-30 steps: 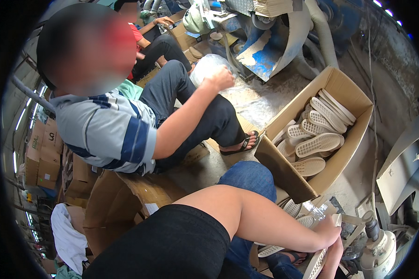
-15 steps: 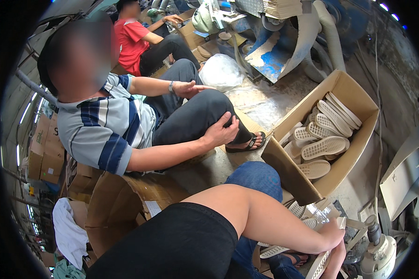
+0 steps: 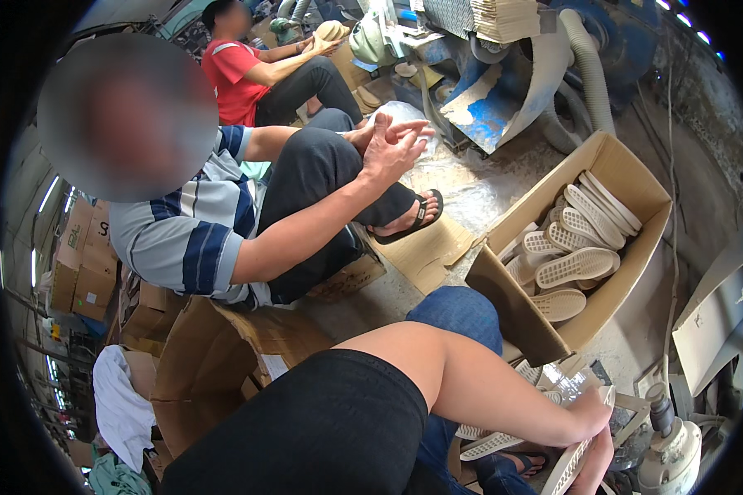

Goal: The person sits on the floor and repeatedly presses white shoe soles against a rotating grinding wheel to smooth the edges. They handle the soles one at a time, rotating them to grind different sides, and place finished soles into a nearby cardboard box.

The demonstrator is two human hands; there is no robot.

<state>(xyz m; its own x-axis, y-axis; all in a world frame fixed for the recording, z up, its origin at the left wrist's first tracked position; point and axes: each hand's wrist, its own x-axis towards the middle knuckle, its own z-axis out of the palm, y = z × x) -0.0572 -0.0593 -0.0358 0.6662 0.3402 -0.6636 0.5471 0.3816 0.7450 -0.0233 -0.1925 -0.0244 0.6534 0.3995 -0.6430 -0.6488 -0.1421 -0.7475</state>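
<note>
From the lower edge my left arm, in a black sleeve, reaches across to the lower right. There my left hand (image 3: 589, 415) is closed around the upper end of a cream shoe sole (image 3: 568, 469) with a grid-patterned underside. My right hand (image 3: 600, 456) is closed on the same sole along its right side, its fingers partly hidden. The sole stands tilted, its lower end at the picture's edge. Beside my hands is a dusty pale machine (image 3: 670, 458) with a dark upright spindle. More cream soles (image 3: 489, 445) lie by my jeans, partly behind my forearm.
A cardboard box (image 3: 615, 318) of cream soles stands ahead. At left, a co-worker in a striped shirt (image 3: 215, 247) sits by an open carton (image 3: 194, 375). Farther back, a person in red (image 3: 239, 78) holds soles near a blue machine (image 3: 470, 111) with a hose.
The striped-shirt co-worker has raised both hands off the knee and brought them together; that person's foot has shifted left. The person in red now holds soles up. My hands have barely moved.
</note>
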